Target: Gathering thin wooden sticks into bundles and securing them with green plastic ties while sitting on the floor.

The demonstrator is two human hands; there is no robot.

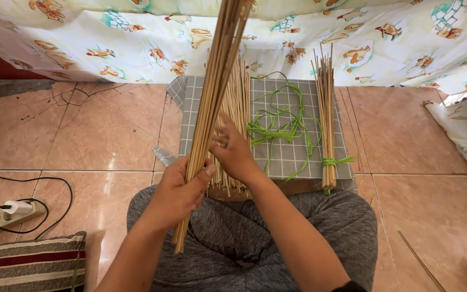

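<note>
Nearest the camera, grey marled trousers point(298, 227) are seen across the lap of a seated person, with a striped cushion point(28, 267) at the near left and a single loose stick point(420, 262) lying on the tiles at the near right. Just above the lap, a bundle of thin bamboo sticks point(212, 97) is held by the left hand point(177, 194), the fingers wrapped closed around its lower part; the bundle is tilted, its near end hanging over the left thigh and its far end rising out of the top of the view. Just right of it, the right hand point(233, 151) is spread open, its fingers resting on a loose pile of sticks point(236, 108) laid on a grey checked cloth point(282, 157); nothing is gripped by it. On the left, a white power strip point(6, 213) with black cables is seen on the tan floor tiles point(98, 124). Farther on, a tangle of green plastic string point(282, 127) lies in the middle of the cloth, and on its right edge a tied bundle of sticks point(327, 108) is set lengthwise, bound near its near end with a green band point(331, 161). At the far side, the scene is closed off by a white printed curtain point(385, 48) patterned with small animals.
</note>
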